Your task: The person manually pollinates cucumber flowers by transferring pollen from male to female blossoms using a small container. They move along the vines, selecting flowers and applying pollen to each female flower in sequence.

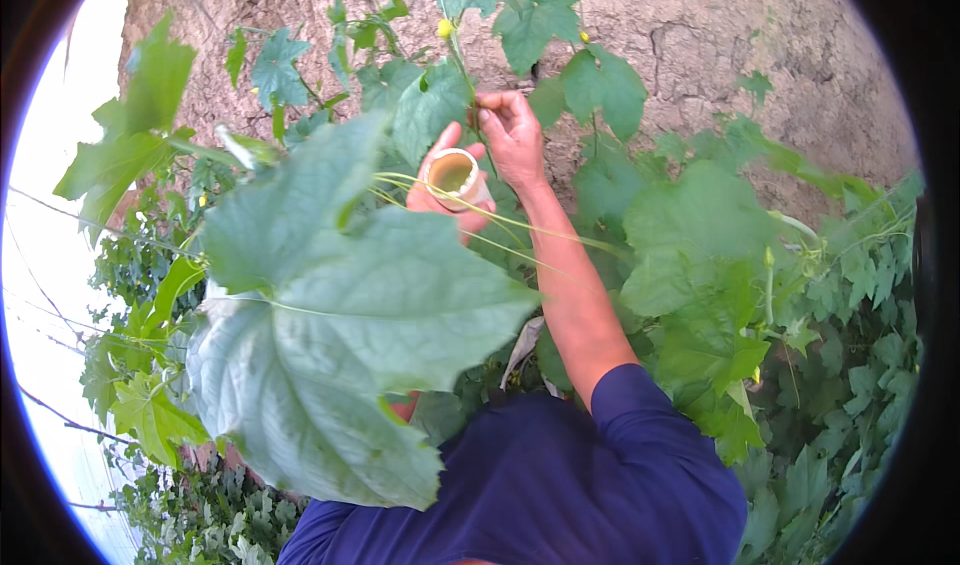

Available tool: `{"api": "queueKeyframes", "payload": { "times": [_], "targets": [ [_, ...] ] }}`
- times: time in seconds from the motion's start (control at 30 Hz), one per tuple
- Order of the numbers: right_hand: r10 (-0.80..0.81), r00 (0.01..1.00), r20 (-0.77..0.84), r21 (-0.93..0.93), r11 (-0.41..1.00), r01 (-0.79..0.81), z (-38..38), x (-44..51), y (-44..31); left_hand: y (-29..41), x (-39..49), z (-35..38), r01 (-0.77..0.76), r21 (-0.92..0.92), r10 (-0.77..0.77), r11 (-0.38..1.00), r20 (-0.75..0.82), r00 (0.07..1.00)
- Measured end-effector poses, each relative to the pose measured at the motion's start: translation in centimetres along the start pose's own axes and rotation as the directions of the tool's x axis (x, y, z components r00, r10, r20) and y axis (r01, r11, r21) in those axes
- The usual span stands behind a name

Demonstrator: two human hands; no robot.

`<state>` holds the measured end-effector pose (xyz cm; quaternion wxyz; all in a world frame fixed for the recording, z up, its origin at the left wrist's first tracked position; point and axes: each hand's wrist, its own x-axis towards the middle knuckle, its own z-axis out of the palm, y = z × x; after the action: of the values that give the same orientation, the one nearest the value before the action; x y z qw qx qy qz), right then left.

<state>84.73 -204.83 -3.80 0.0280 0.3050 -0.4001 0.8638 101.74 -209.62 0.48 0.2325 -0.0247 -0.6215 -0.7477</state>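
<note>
My left hand (421, 196) holds a small pale cup (475, 190), its open mouth turned up towards me. Inside the cup the wall looks yellowish; whether anything lies at the bottom is unclear. Just above and to the right, my right hand (517, 141) has thumb and forefinger pinched on a thin green vine stem (472, 85). What else is between these fingertips is too small to tell. A yellow flower (445, 28) sits higher on the vine. One large lobed leaf (337, 302) close to the camera hides most of my left forearm.
Thin tendrils (517, 224) cross in front of the cup and my right forearm. Behind the vine is cracked, bare earth (720, 47). Broad leaves (697, 227) crowd the right side, and more foliage (217, 512) grows at lower left. Thin strings or wires (97, 224) run at the left.
</note>
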Motion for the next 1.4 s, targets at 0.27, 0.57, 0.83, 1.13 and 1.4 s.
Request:
{"api": "queueKeyframes", "payload": {
  "times": [0.27, 0.57, 0.83, 1.13, 1.4],
  "targets": [
    [-0.112, 0.991, 0.076, -0.243, 0.962, 0.127, -0.8, 2.3, -5.0, 1.1, 1.0, 2.0, -0.06, 0.188, 0.072, 0.98, -0.056, 0.996],
    [-0.33, 0.909, 0.256, -0.482, 0.771, 0.416, -2.6, 2.7, -10.1, 2.3, 3.5, 3.2, 0.011, 0.086, -0.011, 0.996, -0.006, 1.0],
    [-0.371, 0.852, 0.37, -0.58, 0.624, 0.524, -3.5, 3.4, -12.9, 2.1, 6.9, -0.5, 0.039, 0.24, -0.051, 0.97, 0.046, 0.998],
    [-0.36, 0.747, 0.559, -0.664, 0.346, 0.663, -2.8, 3.4, -14.0, 2.2, 6.7, -1.6, 0.058, 0.583, 0.008, 0.81, -0.11, 0.994],
    [-0.431, 0.553, 0.713, -0.552, 0.142, 0.822, -1.4, 3.5, -11.6, 1.2, 7.5, -1.1, -0.065, 0.566, 0.158, 0.822, -0.117, 0.98]
  ]
}}
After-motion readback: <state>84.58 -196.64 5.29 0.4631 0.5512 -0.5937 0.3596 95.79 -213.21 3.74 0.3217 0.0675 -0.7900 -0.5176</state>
